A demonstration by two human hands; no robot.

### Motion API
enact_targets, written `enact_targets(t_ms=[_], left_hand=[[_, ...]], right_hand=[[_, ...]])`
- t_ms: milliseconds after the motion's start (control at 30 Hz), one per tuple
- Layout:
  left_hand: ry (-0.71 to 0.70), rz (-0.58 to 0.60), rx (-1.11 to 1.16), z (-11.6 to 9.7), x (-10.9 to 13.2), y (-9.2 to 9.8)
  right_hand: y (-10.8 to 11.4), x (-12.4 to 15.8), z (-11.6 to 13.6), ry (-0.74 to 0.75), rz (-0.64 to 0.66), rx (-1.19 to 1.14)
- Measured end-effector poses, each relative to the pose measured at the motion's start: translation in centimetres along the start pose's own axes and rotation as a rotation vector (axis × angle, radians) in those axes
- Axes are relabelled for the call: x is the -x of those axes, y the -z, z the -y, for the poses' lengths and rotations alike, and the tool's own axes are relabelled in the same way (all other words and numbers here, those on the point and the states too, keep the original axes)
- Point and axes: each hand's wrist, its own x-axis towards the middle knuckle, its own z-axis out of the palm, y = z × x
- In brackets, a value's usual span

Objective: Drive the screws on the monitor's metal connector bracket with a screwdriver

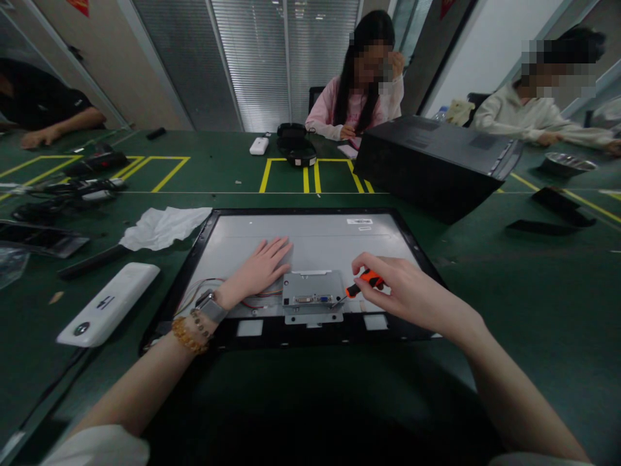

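A monitor panel (315,243) lies face down on the green table, its grey metal back inside a black frame. On its near middle sits a metal bracket box (310,285) with two video ports along the near side. My left hand (259,268) rests flat on the panel's back, just left of the box, fingers stretched out. My right hand (395,281) grips an orange and black screwdriver (369,279), whose shaft slants down to the box's right end by the ports. Whether the tip sits in a screw is too small to tell. Thin wires (252,301) run left from the box.
Left of the panel lie a crumpled white tissue (165,228), a white power bank (109,304) with a cable, and a phone (43,238). A large black casing (431,165) stands behind on the right. Several other people sit around the table (533,310).
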Motion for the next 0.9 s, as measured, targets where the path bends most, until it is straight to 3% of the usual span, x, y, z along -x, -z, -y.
enact_targets(t_ms=[400, 667, 900], left_hand=[[0.002, 0.014, -0.016, -0.14, 0.0, 0.24], [-0.001, 0.016, -0.028, -0.03, 0.04, 0.18], [0.002, 0.005, -0.023, 0.07, 0.0, -0.06]], right_hand=[[0.24, 0.58, 0.24, 0.076, 0.046, -0.037], [0.09, 0.01, 0.35, -0.012, 0.041, 0.027], [0.1, 0.36, 0.02, 0.044, 0.018, 0.01]])
